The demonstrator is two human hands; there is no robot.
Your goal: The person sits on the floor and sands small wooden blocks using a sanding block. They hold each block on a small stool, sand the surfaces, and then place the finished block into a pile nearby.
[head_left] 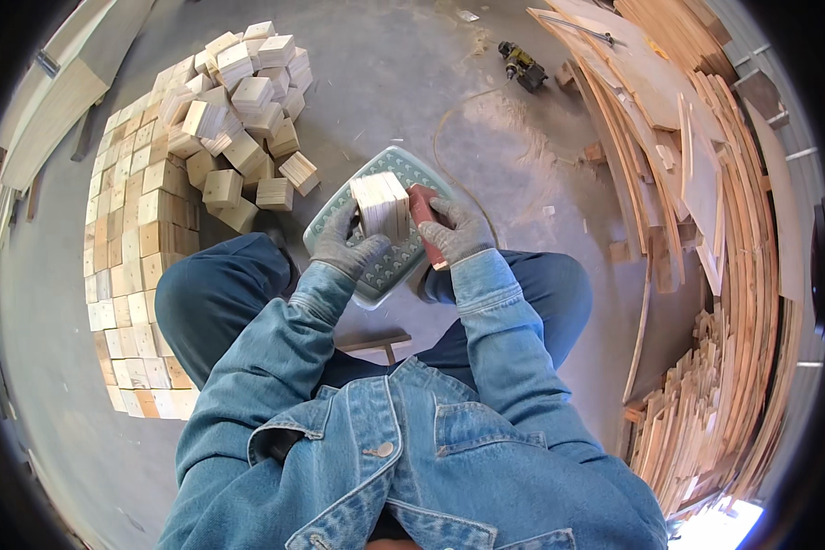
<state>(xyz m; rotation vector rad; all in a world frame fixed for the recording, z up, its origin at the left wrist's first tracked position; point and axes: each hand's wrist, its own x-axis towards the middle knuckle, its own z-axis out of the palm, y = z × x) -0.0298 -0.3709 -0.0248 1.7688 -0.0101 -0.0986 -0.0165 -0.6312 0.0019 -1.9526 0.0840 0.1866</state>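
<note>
My left hand (346,246), in a grey work glove, grips a pale wooden block (381,207) with layered grain on its side. My right hand (458,231), gloved the same way, is closed round a reddish-brown sanding block (423,213). The sanding block is up against or very near the wooden block's right face; whether they touch I cannot tell. Beneath both hands, between my knees, is a pale green plastic basket (394,154) with a pattern of small holes.
At left, many wooden blocks form a neat stack (137,266), with a loose heap (247,119) beyond it. A cordless drill (522,68) lies on the dusty concrete floor (376,73). Long boards (752,238) and sheets pile up along the right. A thin cord (442,128) curves behind the basket.
</note>
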